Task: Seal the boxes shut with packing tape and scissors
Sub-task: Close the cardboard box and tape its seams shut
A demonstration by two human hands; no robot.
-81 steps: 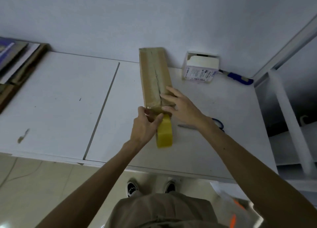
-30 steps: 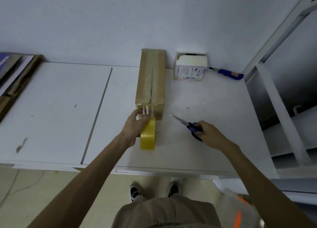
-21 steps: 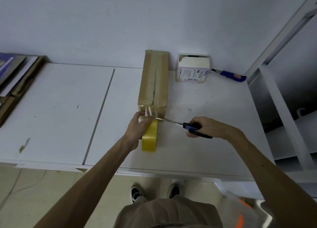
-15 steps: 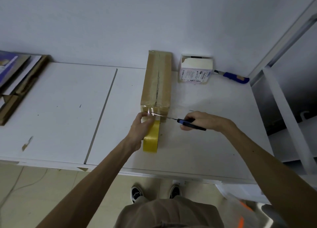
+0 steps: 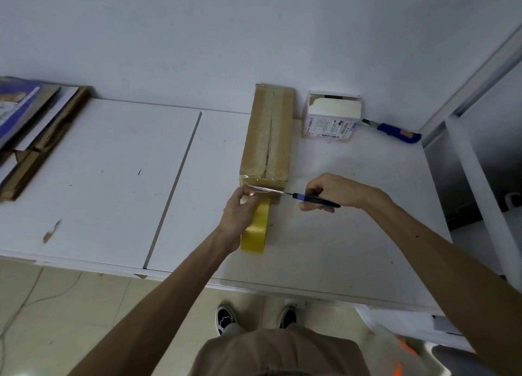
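Scissors (image 5: 293, 195): right hand (image 5: 336, 190) fingers curled round handles, blades across strip. Left hand (image 5: 236, 216) fingers clamp tape roll (image 5: 255, 233), apparently tensioning strip at box (image 5: 267, 146) end for cutting.

Glossy tape roll (image 5: 254, 231), matt cardboard box (image 5: 268, 138)

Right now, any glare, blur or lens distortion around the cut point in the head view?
Head view, cut point: glare on the stretched tape strip washes out the blades of the scissors at the cardboard box's near end; head view, edges: wide-angle lens leans the white frame at right; head view, overall: dim, flat light, soft shadows, left hand and right hand reasonably sharp.
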